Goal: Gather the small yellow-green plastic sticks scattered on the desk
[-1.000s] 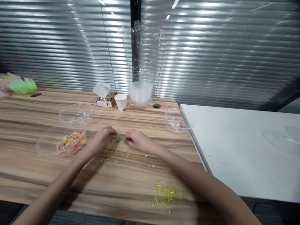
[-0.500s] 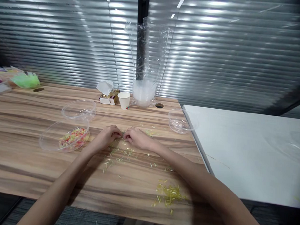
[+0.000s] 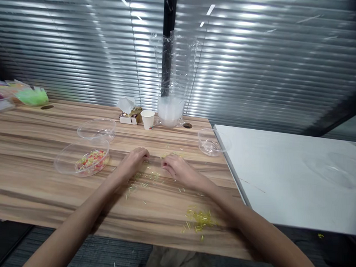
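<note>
Thin, short yellow-green straw pieces (image 3: pixel 147 178) lie scattered on the wooden surface (image 3: pixel 32 190) between both hands. The left hand (image 3: pixel 135 162) rests curled over them; the right hand (image 3: pixel 178 169) lies loosely open, gripping nothing visible.

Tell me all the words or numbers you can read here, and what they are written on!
No text can be read anywhere in this picture.
Paper cup: a small red and green mark near its base, too small to read.
Small box beside the cup: gold and white print, too blurred to read.
Clear bowls, wooden table, white table: no writing shows.
</note>
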Tool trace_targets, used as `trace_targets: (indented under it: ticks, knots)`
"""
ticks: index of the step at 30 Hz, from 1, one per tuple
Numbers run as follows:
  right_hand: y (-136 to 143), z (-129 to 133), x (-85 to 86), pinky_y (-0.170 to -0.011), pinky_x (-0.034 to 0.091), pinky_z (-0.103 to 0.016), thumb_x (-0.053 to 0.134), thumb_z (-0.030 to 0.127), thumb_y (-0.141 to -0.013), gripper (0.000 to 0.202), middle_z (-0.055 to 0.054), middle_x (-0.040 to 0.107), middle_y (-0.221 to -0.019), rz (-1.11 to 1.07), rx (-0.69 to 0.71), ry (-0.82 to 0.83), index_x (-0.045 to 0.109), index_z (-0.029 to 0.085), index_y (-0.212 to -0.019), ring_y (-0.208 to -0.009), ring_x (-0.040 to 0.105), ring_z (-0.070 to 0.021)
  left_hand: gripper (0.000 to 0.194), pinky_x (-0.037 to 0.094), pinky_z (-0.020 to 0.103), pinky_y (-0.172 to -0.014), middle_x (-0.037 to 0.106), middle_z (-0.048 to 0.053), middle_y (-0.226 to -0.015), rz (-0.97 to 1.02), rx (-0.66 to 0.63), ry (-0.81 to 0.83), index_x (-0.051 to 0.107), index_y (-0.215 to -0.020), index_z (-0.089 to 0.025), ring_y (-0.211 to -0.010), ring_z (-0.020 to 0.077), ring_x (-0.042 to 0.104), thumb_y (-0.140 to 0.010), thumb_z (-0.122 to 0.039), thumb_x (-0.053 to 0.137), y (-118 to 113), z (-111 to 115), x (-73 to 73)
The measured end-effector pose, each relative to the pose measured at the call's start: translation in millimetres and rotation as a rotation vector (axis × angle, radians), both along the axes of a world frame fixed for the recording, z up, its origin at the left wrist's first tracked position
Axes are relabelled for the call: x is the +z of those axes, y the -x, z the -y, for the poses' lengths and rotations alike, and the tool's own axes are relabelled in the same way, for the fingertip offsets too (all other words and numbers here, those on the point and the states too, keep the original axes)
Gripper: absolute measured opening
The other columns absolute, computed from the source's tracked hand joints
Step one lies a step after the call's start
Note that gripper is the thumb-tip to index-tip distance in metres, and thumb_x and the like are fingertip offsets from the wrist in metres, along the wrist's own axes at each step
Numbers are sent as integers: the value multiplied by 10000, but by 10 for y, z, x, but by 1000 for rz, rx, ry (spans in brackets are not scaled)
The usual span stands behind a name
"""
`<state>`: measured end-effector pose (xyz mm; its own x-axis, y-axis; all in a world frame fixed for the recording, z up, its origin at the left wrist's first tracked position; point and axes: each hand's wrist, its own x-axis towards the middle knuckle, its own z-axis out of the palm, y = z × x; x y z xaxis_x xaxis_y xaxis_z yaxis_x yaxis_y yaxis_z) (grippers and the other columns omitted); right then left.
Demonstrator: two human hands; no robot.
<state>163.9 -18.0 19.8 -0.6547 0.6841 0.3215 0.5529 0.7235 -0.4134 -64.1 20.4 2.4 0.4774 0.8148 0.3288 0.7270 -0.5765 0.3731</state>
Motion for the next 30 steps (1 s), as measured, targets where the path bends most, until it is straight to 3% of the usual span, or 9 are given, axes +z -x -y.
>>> trace_targets:
  ticks: [3,6,9,12,17,21,30]
  knots:
    - [-299,286,-6,-682,423,-267,470,82,-906,170,-47,631,-786,-69,-75,45,613,153,-847,-722,559,-155,158,440,275,-679,647,32,-759,165,8,4,581,-778,-171,-721,174,590,-850,-136,445,-146,194,106]
    - [-608,551,-48,-642,453,-256,504,104,-888,156,-48,673,-801,-124,-117,88,644,171,-872,-709,610,-156,147,453,263,-704,676,23,-786,247,-127,98,601,-791,-180,-746,164,614,-846,-119,479,-389,597,186]
    - [-835,754,-109,-693,495,-277,516,127,-880,165,-55,696,-828,-156,-168,120,665,191,-847,-756,647,-167,222,434,243,-668,657,15,-782,128,-271,169,593,-781,-190,-718,150,588,-826,-41,436,-632,1051,196]
    - [-934,886,-181,-718,517,-294,531,156,-882,163,-67,713,-849,-225,-192,135,682,197,-836,-789,669,-180,248,406,242,-634,615,19,-751,-14,-307,163,549,-736,-182,-667,146,545,-800,14,413,-774,1317,130]
    - [-938,964,-298,-757,538,-310,557,168,-872,141,-69,724,-880,-350,-232,181,692,195,-841,-818,685,-189,254,397,241,-620,589,29,-722,-12,-240,55,526,-706,-176,-671,150,528,-815,12,395,-802,1317,-43]
    - [-932,975,-355,-741,544,-313,548,167,-879,147,-74,724,-884,-390,-244,139,690,191,-849,-819,687,-195,246,428,250,-644,617,45,-752,44,-214,-13,589,-799,-175,-704,156,555,-885,-58,390,-795,1311,-145]
    - [-916,1046,-421,-721,535,-319,513,108,-883,185,-78,714,-865,-375,-195,17,676,191,-853,-804,674,-200,237,474,297,-703,660,80,-819,40,-238,-144,653,-875,-167,-772,183,580,-925,-117,427,-825,1364,-221]
